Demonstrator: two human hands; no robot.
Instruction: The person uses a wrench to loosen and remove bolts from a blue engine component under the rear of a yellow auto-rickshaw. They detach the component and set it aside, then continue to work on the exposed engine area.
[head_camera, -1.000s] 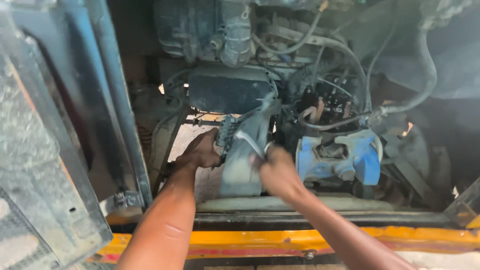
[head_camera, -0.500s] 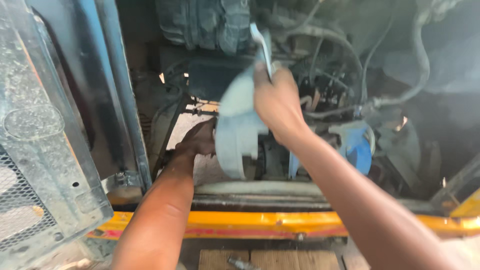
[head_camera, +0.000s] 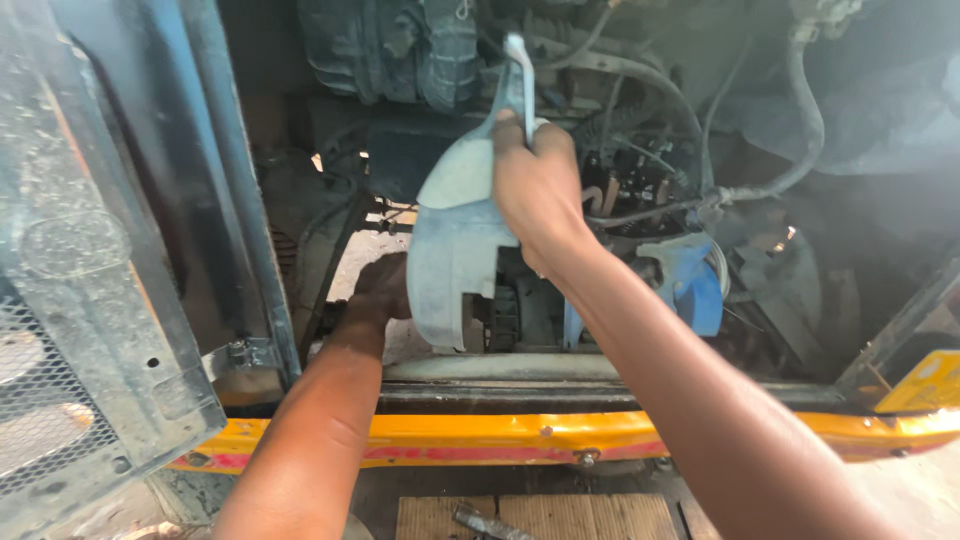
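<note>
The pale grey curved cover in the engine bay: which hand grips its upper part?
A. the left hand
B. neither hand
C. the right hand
C: the right hand clasps the top of the pale grey curved cover, while the left hand is lower, beside its bottom edge.

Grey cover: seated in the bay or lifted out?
Lifted. The right hand holds the grey cover raised and upright in front of the engine; the left hand is at its lower edge.
</note>
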